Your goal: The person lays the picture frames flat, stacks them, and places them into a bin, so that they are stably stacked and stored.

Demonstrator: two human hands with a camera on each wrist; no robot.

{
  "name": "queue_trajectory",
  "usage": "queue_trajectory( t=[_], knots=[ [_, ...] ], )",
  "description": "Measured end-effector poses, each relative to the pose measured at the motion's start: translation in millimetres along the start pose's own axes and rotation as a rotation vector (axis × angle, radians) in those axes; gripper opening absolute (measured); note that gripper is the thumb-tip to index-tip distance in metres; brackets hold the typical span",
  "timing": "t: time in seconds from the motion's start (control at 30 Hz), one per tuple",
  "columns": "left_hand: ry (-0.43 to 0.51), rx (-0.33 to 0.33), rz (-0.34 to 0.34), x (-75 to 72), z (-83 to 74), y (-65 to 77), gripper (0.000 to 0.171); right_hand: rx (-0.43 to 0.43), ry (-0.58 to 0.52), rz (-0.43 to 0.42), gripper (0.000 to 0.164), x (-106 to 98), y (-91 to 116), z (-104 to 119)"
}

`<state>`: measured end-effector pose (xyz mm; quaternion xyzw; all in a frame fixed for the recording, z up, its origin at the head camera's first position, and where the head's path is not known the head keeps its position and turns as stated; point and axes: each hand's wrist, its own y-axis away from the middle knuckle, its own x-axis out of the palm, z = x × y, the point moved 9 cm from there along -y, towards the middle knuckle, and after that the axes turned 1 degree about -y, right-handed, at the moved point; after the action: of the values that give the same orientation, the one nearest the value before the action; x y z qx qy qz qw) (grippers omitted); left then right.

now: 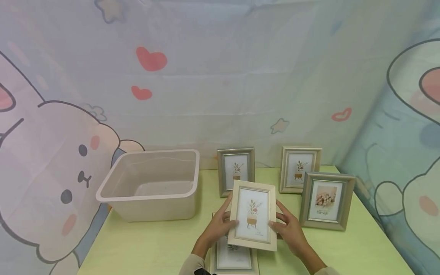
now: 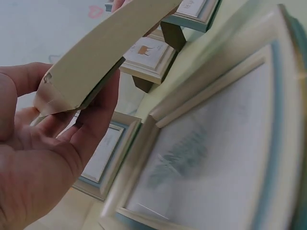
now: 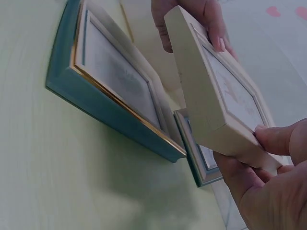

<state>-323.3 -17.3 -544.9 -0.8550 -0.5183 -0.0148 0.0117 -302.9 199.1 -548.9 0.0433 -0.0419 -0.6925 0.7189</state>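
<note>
A cream picture frame [image 1: 253,214] with a potted-plant print is held face up and tilted in both hands. The left hand [image 1: 217,226] grips its left edge, thumb on the front border and fingers behind. On the opposite edge, the right hand [image 1: 291,232] pinches the border the same way. A small scuff marks one corner of the cream frame's side [image 2: 84,60] in the left wrist view. Below the held frame lies another picture frame [image 1: 233,260] with a leafy print, partly covered by it; its side [image 3: 115,110] shows blue-green in the right wrist view.
A beige plastic bin [image 1: 154,209] stands at the back left of the green table [image 1: 148,248]. Three picture frames stand upright: one behind the hands [image 1: 236,172], one at back right [image 1: 298,168], and one with a flower print [image 1: 325,200] nearer the right hand. A cartoon-printed cloth hangs behind.
</note>
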Motion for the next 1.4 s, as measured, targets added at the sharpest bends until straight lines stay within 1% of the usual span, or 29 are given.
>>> queue_trajectory(
  t=[0.17,0.4,0.53,0.63,0.77,0.9,1.1,1.17,1.27,1.33,1.4],
  knots=[
    [0.038,-0.023,-0.049,-4.2,9.6,12.5,0.089,0.014,-0.006,0.056,0.085,10,2,-11],
    [0.077,-0.054,-0.088,-8.7,20.7,30.8,0.09,0.043,0.021,0.132,0.088,22,8,-23],
    [0.048,-0.075,-0.115,-12.5,27.1,41.6,0.091,0.067,0.046,0.156,0.087,29,10,-30],
    [0.036,-0.101,-0.151,-14.7,32.1,48.1,0.092,0.083,0.082,0.168,0.086,33,12,-34],
    [0.016,-0.138,-0.212,-18.1,37.6,53.3,0.094,0.1,0.128,0.195,0.086,36,14,-34],
    [-0.019,-0.176,-0.264,-23.9,41.4,57.7,0.095,0.091,0.15,0.227,0.087,43,14,-31],
    [-0.032,-0.196,-0.306,-32.2,46.5,64.9,0.093,0.088,0.16,0.236,0.09,53,12,-35],
    [-0.051,-0.192,-0.321,-33.7,46.3,66.5,0.09,0.091,0.167,0.23,0.089,54,12,-36],
    [-0.119,-0.171,-0.353,-36.2,43.2,69.5,0.085,0.088,0.179,0.23,0.088,57,13,-36],
    [-0.185,-0.164,-0.386,-38.4,40.5,71.9,0.082,0.085,0.187,0.225,0.087,59,13,-36],
    [-0.278,-0.176,-0.434,-41.7,38.8,74.4,0.08,0.081,0.203,0.225,0.086,61,13,-36]
  ],
)
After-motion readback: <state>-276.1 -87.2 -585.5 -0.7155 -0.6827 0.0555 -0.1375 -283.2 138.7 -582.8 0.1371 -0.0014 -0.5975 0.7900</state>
